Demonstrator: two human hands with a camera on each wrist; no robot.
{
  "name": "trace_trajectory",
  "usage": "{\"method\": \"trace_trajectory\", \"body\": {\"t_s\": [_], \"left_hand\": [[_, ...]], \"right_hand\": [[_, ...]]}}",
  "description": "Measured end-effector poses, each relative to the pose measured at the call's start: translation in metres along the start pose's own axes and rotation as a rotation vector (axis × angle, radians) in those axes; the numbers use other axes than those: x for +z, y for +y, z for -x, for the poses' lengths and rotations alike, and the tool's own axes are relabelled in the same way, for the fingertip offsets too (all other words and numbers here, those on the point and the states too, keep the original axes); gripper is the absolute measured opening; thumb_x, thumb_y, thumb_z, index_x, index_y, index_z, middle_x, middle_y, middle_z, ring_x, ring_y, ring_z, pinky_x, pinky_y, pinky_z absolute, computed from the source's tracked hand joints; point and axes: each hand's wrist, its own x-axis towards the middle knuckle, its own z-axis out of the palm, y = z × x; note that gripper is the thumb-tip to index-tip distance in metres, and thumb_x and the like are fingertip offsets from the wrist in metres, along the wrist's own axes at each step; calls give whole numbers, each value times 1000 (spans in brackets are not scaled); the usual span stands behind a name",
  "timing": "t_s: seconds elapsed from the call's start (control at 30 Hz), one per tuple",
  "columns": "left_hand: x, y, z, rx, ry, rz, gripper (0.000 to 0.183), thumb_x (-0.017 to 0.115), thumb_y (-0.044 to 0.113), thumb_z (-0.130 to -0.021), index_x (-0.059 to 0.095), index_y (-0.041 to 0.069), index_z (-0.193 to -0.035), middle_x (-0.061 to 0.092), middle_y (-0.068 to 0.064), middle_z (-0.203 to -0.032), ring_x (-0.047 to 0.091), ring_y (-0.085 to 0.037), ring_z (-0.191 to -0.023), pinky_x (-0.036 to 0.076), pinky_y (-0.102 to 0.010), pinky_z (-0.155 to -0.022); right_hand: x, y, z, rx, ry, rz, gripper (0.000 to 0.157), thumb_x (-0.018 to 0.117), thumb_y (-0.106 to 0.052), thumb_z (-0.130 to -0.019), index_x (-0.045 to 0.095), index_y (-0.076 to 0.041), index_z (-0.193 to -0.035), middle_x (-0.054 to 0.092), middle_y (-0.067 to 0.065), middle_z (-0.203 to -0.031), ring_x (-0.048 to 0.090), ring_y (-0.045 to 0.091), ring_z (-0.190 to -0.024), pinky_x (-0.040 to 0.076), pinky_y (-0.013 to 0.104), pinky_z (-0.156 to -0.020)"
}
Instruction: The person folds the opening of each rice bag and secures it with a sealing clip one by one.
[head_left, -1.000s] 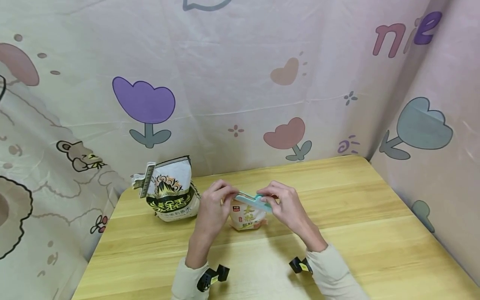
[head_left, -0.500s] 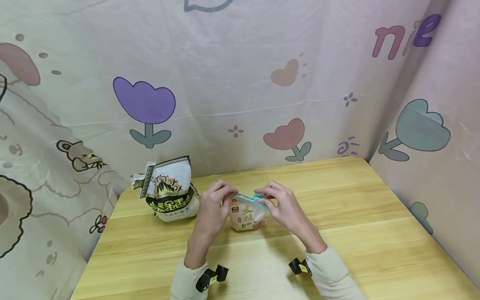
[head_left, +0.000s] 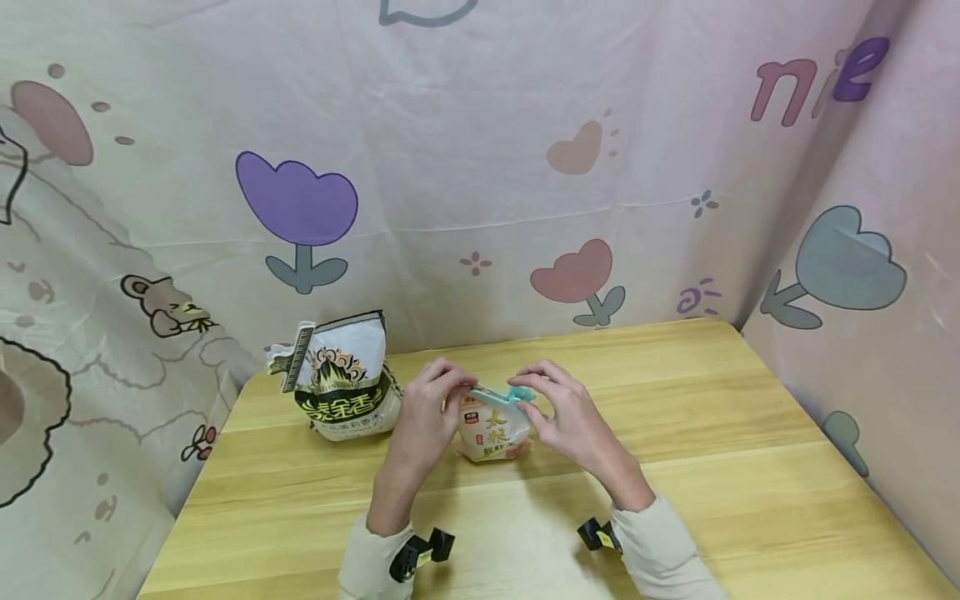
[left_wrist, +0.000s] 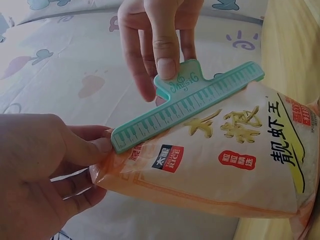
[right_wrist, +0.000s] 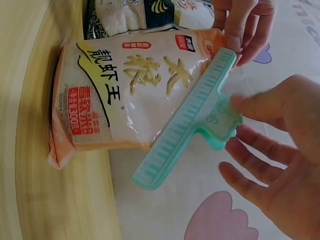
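A small orange-and-white rice bag (head_left: 491, 433) stands upright on the table in front of me. Along its top edge lies a mint-green bag clip (left_wrist: 187, 105) with a piano-key pattern. The left hand (head_left: 431, 408) pinches the top left corner of the bag, thumb right at the clip's end. On the clip's handle, the right hand (right_wrist: 285, 155) pinches with its thumb on one side and fingers behind. In the right wrist view the clip's other end sticks out past the bag's edge.
A larger white-and-black rice bag (head_left: 348, 379) stands at the back left, with a piano-key clip (head_left: 296, 358) on its side edge. The wooden table (head_left: 712, 433) meets a patterned cloth backdrop (head_left: 450, 167) behind and at both sides.
The right hand and the clip have shifted slightly left along the top of the bag. The left hand keeps its pinch on the corner.
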Motion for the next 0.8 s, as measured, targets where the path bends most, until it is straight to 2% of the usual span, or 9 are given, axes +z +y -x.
{"method": "trace_trajectory", "body": {"t_s": [0.2, 0.47, 0.63, 0.8], "left_hand": [[-3, -2, 1, 13, 16, -18, 19, 79, -12, -82, 76, 4, -93, 66, -5, -98, 64, -20, -87, 59, -29, -74], [-9, -7, 1, 14, -31, -21, 22, 83, -9, -79, 75, 6, -93, 66, -2, -94, 67, -17, -84, 59, -31, -77], [-9, -8, 1, 31, -66, -2, 24, 83, -11, -77, 73, 5, -91, 67, -2, -91, 67, -15, -81, 60, -30, -74], [-9, -8, 1, 32, -62, -19, 25, 84, -12, -75, 72, 5, -90, 67, -2, -90, 67, -16, -80, 59, -30, -72]], "right_hand": [[7, -7, -4, -51, 21, -20, 27, 80, -2, -88, 73, -4, -114, 68, 5, -116, 64, 20, -109, 57, 34, -93], [15, -14, -10, 4, 2, 5, 29, 83, 0, -84, 74, -2, -112, 71, 4, -109, 70, 21, -97, 60, 30, -83], [20, -16, -12, -19, -8, 57, 24, 83, -1, -85, 75, -4, -107, 72, 3, -104, 71, 17, -92, 60, 26, -80], [22, -18, -13, -45, 5, 104, 23, 83, -2, -84, 75, -4, -105, 72, 4, -101, 71, 17, -89, 60, 26, -78]]}}
